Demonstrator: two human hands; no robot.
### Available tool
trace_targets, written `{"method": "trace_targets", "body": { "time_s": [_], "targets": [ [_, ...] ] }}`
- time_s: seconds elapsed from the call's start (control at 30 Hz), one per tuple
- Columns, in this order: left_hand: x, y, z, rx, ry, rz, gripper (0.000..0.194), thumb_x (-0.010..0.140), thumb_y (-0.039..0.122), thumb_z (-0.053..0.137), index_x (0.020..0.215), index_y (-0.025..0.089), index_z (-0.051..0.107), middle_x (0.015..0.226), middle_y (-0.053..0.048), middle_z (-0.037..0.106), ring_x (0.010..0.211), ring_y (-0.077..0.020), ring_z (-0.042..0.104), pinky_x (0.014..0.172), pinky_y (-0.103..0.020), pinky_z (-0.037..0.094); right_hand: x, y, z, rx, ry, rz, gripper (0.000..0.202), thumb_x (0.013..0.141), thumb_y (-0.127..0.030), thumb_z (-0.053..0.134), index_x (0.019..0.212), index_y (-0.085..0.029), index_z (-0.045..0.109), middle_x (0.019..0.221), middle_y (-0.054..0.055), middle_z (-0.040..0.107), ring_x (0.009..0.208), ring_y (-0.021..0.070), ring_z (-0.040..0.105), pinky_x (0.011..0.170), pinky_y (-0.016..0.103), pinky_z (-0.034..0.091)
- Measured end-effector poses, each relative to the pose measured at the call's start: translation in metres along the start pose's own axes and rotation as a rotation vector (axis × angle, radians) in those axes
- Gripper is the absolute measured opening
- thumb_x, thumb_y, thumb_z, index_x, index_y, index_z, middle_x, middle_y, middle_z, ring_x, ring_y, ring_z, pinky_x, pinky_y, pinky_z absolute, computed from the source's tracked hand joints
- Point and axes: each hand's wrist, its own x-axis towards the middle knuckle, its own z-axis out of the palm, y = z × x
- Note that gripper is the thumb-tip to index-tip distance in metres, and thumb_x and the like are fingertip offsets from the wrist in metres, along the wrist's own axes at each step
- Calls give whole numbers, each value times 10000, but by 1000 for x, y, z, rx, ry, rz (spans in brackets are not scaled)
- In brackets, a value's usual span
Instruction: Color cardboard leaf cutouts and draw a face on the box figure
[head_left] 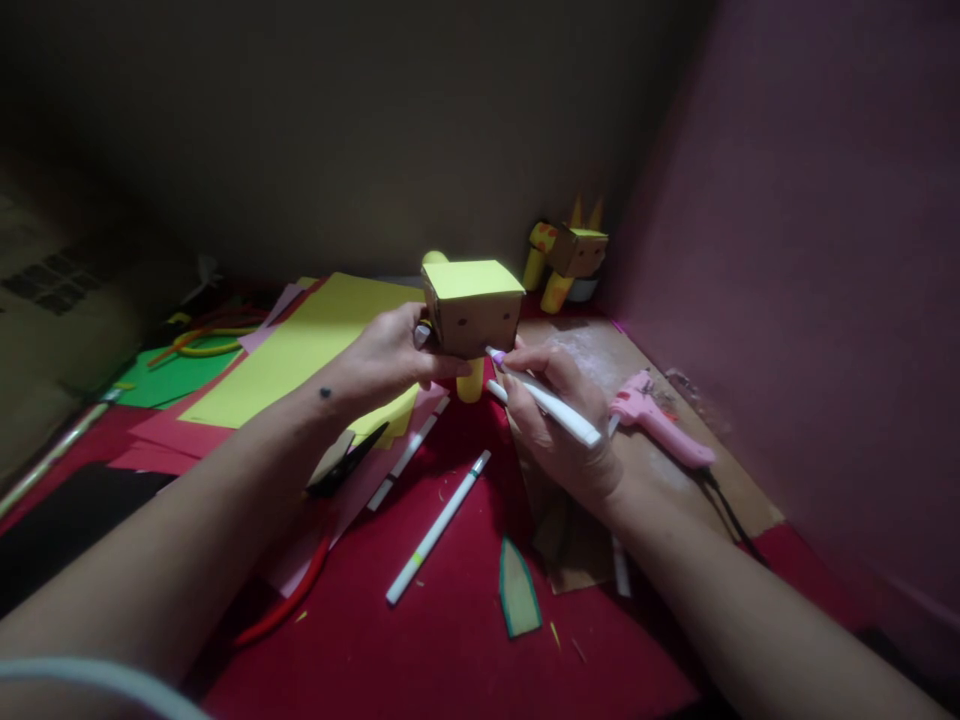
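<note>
My left hand [397, 350] is closed around the left side of a small cardboard animal figure [480, 325], with its thumb under the box-shaped head. The head has a yellow top, two dark dots on its front and a yellow leg [469, 383] showing below. In my right hand [559, 400] is a white marker [551, 402] with a purple band near its tip. The tip is at the lower front edge of the head; whether it touches the cardboard I cannot tell. Another white stick-like piece partly shows beneath the right fingers.
A similar cardboard giraffe [581, 255] stands at the back right. A pink glue gun [660, 420] lies on a cardboard sheet [600, 350]. Coloured paper [300, 350] and red-handled scissors [300, 600] lie left. Another marker [439, 528] and a green-edged cardboard piece [519, 590] lie in front.
</note>
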Motion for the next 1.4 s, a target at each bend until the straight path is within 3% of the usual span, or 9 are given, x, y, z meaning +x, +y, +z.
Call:
{"method": "trace_targets", "body": {
  "time_s": [0.2,0.37,0.53,1.4],
  "targets": [
    [-1,1,1,-5,28,-16,411,576,214,832,939,190,641,841,-31,688,747,-200,629,617,-281,464,0,0,1,52,-24,5,58,929,-204,605,970,-245,616,920,20,705,801,174,673,744,356,574],
    [-1,0,0,-29,17,-23,451,572,210,852,983,181,668,872,-32,714,781,-206,647,651,-280,486,-3,2,0,92,35,46,63,910,-200,615,963,-234,616,915,21,683,838,177,667,789,366,570],
    [0,0,-1,-24,18,-40,471,552,232,865,977,185,666,846,-27,706,746,-200,635,623,-278,475,-4,5,2,134,43,53,69,907,-203,613,970,-231,604,896,13,662,784,162,648,759,355,567],
    [0,-2,-1,33,25,-15,427,603,250,846,976,162,657,868,-40,705,725,-187,632,596,-276,477,-1,4,1,96,36,66,55,914,-227,604,968,-231,595,896,17,674,778,167,654,719,340,562]
  ]
}}
